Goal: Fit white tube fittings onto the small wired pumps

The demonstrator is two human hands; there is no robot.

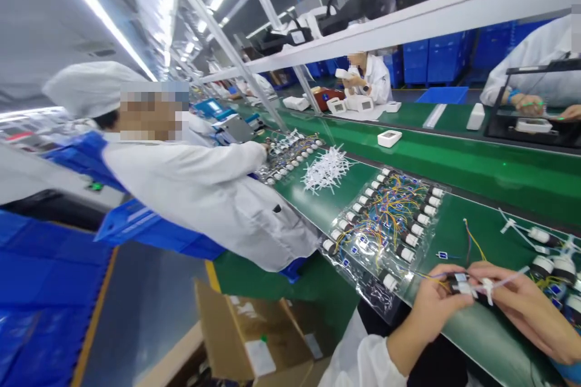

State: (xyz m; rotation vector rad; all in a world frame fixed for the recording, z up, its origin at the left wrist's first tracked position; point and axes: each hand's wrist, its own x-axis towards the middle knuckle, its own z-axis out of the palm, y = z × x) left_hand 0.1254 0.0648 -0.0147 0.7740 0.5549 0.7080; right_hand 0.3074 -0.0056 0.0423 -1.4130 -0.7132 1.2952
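Observation:
Fingers of my left hand [431, 305] are closed around a small black-and-white cylindrical motor [459, 281] with thin wires. Close beside it, my right hand [521, 305] pinches a white plastic tube connector [488, 290] that has a pale tube sticking out to the upper right. The connector is at the motor's end; whether the two are joined, I cannot tell. Just beyond my hands, yellow and dark wires [474, 239] and a small blue-and-white part [442, 255] lie on the green bench. More motors with white connectors [563, 266] lie right of my right hand.
Clear plastic packaging [358, 278] holds several wired motors to the left. Beyond lies a pile of white connectors [327, 168]. A co-worker in white [200, 187] sits at left. A white device housing [389, 138] rests on the green conveyor [436, 154]. An open cardboard box [227, 326] stands below.

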